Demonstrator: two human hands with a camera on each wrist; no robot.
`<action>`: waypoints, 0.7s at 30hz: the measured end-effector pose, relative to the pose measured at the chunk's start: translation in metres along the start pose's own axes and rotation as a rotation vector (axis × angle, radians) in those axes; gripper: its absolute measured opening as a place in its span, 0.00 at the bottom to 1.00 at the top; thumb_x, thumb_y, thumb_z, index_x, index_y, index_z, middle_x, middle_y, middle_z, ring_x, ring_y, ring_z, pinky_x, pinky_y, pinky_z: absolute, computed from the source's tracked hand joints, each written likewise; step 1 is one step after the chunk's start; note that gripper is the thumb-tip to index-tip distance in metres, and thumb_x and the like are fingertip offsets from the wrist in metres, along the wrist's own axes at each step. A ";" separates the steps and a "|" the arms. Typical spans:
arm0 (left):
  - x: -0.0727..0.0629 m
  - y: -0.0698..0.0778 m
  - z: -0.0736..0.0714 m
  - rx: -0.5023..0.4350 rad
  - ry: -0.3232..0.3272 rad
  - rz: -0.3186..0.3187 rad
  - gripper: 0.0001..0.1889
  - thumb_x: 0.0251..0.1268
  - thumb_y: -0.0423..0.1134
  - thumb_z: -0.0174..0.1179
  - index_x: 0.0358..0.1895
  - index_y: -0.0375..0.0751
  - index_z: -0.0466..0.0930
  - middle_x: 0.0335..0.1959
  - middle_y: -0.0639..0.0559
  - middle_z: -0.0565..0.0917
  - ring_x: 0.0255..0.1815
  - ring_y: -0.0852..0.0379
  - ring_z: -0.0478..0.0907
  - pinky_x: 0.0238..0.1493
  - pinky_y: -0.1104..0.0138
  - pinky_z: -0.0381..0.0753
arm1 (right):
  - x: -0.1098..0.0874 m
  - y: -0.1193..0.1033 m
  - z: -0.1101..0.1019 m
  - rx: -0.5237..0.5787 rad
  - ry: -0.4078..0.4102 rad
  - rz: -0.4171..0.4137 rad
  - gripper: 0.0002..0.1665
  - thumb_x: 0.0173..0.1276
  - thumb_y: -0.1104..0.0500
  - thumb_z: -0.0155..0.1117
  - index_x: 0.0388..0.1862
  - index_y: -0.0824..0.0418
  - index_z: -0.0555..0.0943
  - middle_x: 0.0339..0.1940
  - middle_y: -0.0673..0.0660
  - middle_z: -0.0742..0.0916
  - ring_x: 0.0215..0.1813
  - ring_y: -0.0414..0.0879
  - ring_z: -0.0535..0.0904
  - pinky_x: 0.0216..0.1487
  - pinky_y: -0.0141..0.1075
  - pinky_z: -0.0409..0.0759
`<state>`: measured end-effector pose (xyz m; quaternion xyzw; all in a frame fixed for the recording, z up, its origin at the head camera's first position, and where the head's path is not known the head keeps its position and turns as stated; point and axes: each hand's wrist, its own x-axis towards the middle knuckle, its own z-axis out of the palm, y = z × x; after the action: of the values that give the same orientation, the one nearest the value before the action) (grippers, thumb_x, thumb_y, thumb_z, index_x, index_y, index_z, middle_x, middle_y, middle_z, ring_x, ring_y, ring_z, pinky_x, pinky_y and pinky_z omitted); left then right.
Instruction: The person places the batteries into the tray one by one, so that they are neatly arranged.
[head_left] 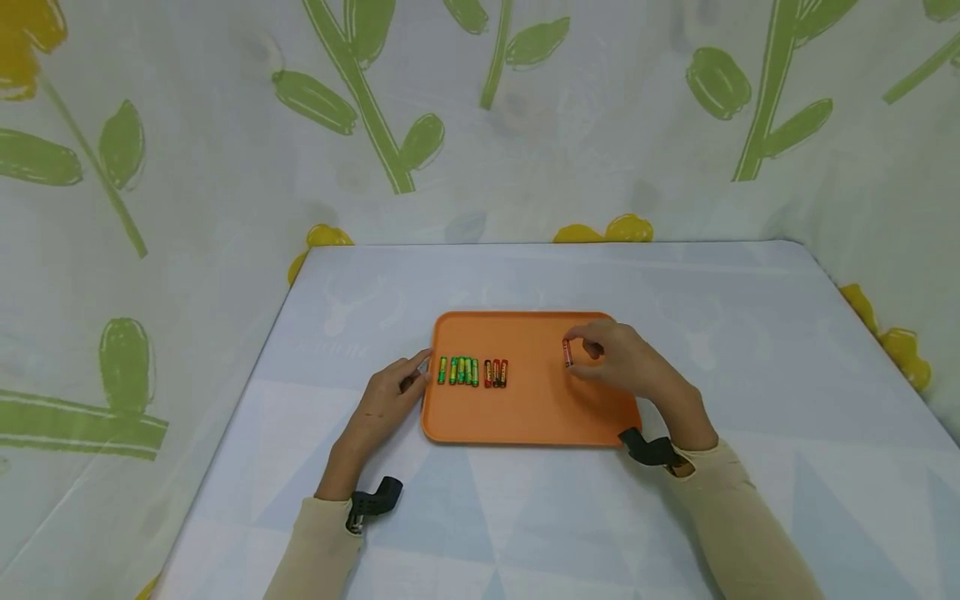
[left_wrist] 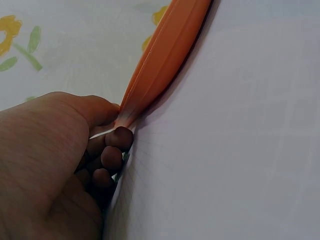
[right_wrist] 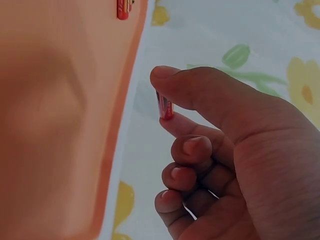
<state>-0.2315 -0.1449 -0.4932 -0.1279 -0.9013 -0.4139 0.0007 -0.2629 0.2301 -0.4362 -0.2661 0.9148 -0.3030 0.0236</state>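
An orange tray (head_left: 536, 412) lies on the table. At its left rim my left hand (head_left: 384, 407) pinches the edge; the left wrist view shows thumb and index finger meeting on the tray's corner (left_wrist: 165, 55), the other fingers curled below. Over the tray's right part, my right hand (head_left: 626, 358) holds a small red battery (head_left: 567, 353) lengthwise, thumb on one end and index finger on the other. In the right wrist view this battery (right_wrist: 165, 106) is partly covered by the thumb. Several green batteries (head_left: 461, 371) stand in a row on the tray's left side, beside three red batteries (head_left: 496, 373).
The table (head_left: 480, 517) has a pale cloth with blue triangles and surrounds the tray. Behind and beside it hangs a white curtain (head_left: 525, 167) with green leaves and yellow flowers. Dark wrist mounts (head_left: 651, 450) sit at both sleeves.
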 end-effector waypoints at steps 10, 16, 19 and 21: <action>0.001 -0.002 0.002 -0.008 0.006 0.001 0.24 0.77 0.41 0.56 0.73 0.46 0.71 0.31 0.53 0.74 0.30 0.57 0.67 0.31 0.66 0.68 | 0.008 -0.014 0.014 0.018 -0.005 -0.058 0.17 0.59 0.62 0.78 0.46 0.61 0.82 0.22 0.49 0.67 0.31 0.45 0.64 0.34 0.39 0.62; 0.001 -0.002 0.003 -0.012 -0.001 -0.009 0.24 0.77 0.41 0.56 0.73 0.47 0.71 0.31 0.53 0.74 0.30 0.57 0.67 0.31 0.66 0.68 | 0.009 -0.019 0.019 -0.003 0.017 -0.042 0.18 0.59 0.60 0.78 0.47 0.60 0.82 0.24 0.49 0.69 0.32 0.45 0.65 0.33 0.39 0.63; 0.001 -0.002 0.002 -0.018 -0.003 -0.010 0.24 0.78 0.42 0.56 0.73 0.47 0.70 0.31 0.53 0.74 0.30 0.57 0.68 0.32 0.66 0.69 | 0.010 -0.021 0.021 -0.009 0.024 -0.034 0.18 0.59 0.59 0.78 0.47 0.60 0.83 0.24 0.49 0.69 0.32 0.45 0.65 0.32 0.39 0.63; 0.001 -0.002 0.001 -0.026 -0.003 -0.008 0.24 0.78 0.42 0.56 0.73 0.47 0.70 0.31 0.53 0.74 0.31 0.56 0.68 0.32 0.65 0.69 | 0.011 -0.022 0.024 -0.014 0.023 -0.027 0.19 0.60 0.58 0.78 0.48 0.59 0.83 0.24 0.49 0.69 0.32 0.44 0.65 0.32 0.38 0.63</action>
<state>-0.2324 -0.1451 -0.4955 -0.1248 -0.8965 -0.4252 -0.0041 -0.2571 0.1970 -0.4416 -0.2752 0.9133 -0.3000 0.0069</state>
